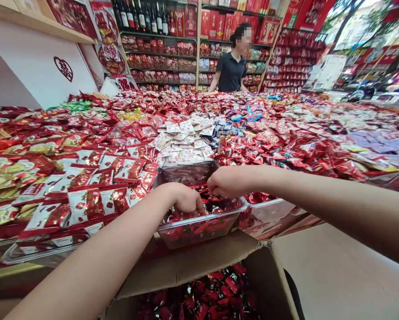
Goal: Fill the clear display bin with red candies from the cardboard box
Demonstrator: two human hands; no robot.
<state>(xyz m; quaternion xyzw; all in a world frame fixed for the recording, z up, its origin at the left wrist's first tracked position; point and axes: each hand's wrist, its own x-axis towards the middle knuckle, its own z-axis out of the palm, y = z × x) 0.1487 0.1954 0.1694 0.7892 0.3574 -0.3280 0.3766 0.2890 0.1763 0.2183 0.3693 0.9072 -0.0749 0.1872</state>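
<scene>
A transparent plastic bin (199,224) stands at the front edge of the display, with red-wrapped candies (214,208) low inside it. My left hand (187,202) reaches over the near left part of the bin, its fingers curled down among the candies. Just to the right and slightly farther back, my right hand (221,181) is closed with knuckles up over the bin's right side. Whatever either hand has in its fingers is hidden. Below the bin an open cardboard box (192,266) holds many similar red-wrapped candies (215,291).
White packets (182,140) are heaped behind the bin. Red-and-white packets (86,204) fill a tray on the left, and red candies (252,151) lie to the right. A person (231,66) in a dark shirt stands behind the display, before stocked shelves (162,38).
</scene>
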